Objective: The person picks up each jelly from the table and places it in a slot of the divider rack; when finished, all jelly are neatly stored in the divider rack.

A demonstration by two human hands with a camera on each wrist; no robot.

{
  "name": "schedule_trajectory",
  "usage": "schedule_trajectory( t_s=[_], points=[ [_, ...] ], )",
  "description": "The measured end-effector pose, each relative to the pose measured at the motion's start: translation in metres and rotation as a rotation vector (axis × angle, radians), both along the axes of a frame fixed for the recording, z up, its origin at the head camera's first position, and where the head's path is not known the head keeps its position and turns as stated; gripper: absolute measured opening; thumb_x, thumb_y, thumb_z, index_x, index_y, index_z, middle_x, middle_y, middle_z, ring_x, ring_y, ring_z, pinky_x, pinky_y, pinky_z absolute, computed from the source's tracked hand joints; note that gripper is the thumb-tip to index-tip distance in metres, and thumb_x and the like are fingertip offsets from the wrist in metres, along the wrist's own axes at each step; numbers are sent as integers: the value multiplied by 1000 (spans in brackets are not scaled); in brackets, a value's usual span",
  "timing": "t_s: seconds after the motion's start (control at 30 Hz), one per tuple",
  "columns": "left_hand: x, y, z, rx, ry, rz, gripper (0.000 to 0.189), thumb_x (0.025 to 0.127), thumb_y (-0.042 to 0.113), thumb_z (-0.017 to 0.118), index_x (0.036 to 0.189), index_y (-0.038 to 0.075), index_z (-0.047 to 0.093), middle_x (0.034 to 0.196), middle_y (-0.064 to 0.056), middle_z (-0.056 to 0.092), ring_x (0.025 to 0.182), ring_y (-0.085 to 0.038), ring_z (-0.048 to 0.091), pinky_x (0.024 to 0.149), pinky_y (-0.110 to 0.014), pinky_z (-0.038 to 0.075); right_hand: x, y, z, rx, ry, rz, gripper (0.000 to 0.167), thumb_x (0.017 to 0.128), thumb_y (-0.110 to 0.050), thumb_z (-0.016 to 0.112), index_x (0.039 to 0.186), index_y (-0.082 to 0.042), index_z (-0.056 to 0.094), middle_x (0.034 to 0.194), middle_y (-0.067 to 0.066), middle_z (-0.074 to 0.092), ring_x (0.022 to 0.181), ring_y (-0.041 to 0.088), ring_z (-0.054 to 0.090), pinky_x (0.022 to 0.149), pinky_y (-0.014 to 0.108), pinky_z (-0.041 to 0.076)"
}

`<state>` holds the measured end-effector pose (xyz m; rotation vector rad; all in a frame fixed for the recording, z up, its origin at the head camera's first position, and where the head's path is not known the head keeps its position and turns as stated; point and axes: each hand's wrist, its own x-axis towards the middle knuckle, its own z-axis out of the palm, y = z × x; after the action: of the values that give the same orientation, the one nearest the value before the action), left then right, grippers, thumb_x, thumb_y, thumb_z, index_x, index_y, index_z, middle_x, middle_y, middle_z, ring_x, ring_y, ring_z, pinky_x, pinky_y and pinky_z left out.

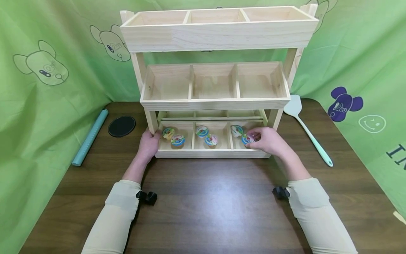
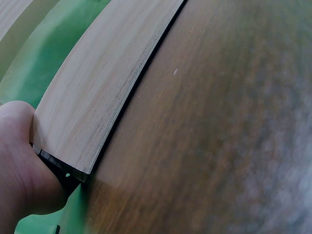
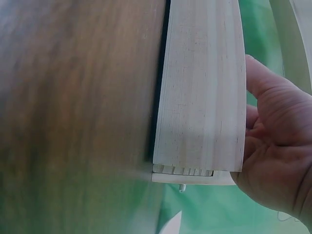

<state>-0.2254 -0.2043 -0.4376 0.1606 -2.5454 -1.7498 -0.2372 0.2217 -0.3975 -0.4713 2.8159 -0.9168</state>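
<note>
A three-tier wooden shelf (image 1: 212, 154) stands on the table, each tier split into three compartments. In the bottom tier's right compartment, my right hand (image 1: 268, 141) pinches a small lidded jelly cup (image 1: 247, 139); the cup is hidden behind the front board in the right wrist view. Beside it sits another jelly cup (image 1: 236, 131). The middle compartment holds two cups (image 1: 210, 140), and the left one two more (image 1: 178, 140). My left hand (image 1: 148, 144) grips the bottom tier's left end, its thumb (image 2: 18, 112) at the board's top corner and its other fingers mostly hidden.
At the left lie a blue cylindrical roll (image 1: 90, 137) and a black round disc (image 1: 122, 126). A pale flyswatter-like tool (image 1: 309, 132) lies on the right, its head near the shelf's leg. Green printed cloth (image 1: 41, 116) hangs behind and at both sides.
</note>
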Motion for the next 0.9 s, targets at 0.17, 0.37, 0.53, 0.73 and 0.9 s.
schedule_trajectory(
  t_s=[0.17,0.37,0.53,0.73,0.9],
  points=[
    [0,2,-2,5,-6,-1,55,107,22,43,152,-7,29,145,-29,46,128,-37,49,108,-50,39,1,1,0,0,-20,8,45,82,-21,81,118,4,68,94,10,69,88,24,62,77,36,50],
    [-4,3,-3,4,2,-1,55,107,21,43,151,-8,31,144,-30,46,127,-38,49,109,-51,38,2,3,0,-29,-34,8,49,83,-19,80,124,5,65,106,17,70,100,30,64,86,42,50],
    [-5,2,1,-31,-18,-10,54,107,21,43,151,-8,31,144,-31,46,128,-38,48,109,-52,37,5,5,2,-31,-34,6,50,85,-20,79,127,2,64,114,19,69,107,33,63,92,47,48],
    [1,-8,22,-220,-84,-51,59,105,22,43,150,-12,26,142,-35,45,127,-43,48,108,-56,37,10,0,13,-44,42,28,41,91,-23,75,125,-2,67,124,20,67,120,39,59,100,54,46],
    [13,-12,50,-510,-228,-150,66,104,29,41,150,-14,22,141,-37,46,124,-44,50,103,-56,41,21,-10,26,-98,113,61,38,92,-23,76,124,-4,69,124,15,68,120,33,60,99,52,47]
  ],
)
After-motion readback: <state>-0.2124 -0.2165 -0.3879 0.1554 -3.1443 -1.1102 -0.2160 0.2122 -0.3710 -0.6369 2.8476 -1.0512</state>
